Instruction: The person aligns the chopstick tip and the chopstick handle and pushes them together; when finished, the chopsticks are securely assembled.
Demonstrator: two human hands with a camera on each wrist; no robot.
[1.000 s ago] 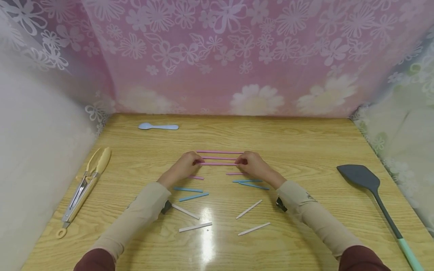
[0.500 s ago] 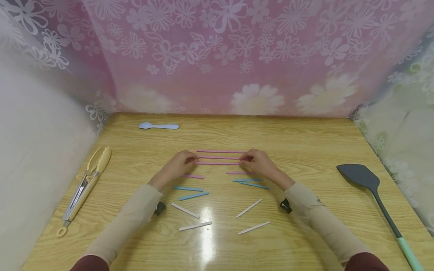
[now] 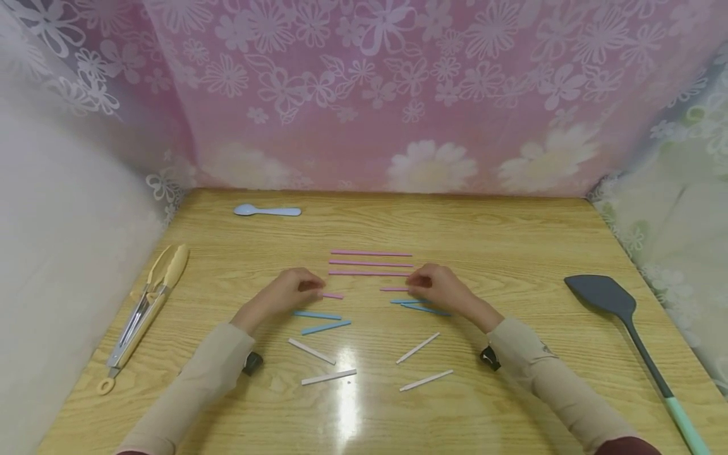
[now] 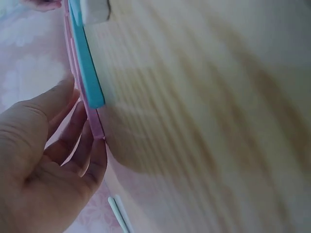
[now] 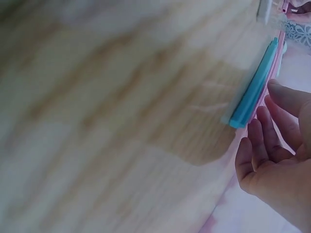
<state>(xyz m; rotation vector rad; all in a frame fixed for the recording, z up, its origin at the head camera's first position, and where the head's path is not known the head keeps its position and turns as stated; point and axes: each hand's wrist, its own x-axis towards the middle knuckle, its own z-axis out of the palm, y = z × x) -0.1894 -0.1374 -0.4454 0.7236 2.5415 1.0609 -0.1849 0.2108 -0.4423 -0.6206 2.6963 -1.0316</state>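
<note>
Three long pink sticks lie in parallel rows at the table's middle, the nearest long pink stick (image 3: 364, 273) just above the hands. My left hand (image 3: 292, 289) is at the outer end of a short pink stick (image 3: 333, 296). Its fingers bend loosely, with thumb and fingertips apart in the left wrist view. Partly covering another short pink stick (image 3: 394, 289), my right hand (image 3: 440, 287) has relaxed fingers in the right wrist view. Whether either hand touches its stick is unclear. Blue sticks lie nearer, a left blue stick (image 3: 317, 315) and a right blue stick (image 4: 88, 68) among them.
Several white sticks, one white stick (image 3: 328, 377) at the front left, lie closer to me. Yellow tongs (image 3: 145, 309) are at left, a pale blue spoon (image 3: 267, 210) at the back, and a dark turner (image 3: 617, 303) at right. A floral cloth (image 3: 341, 145) hangs behind the table.
Both hands have left the nearest long pink stick, spread apart and come closer to me, down to the short pink sticks. The long pink stick stays lying in its row.
</note>
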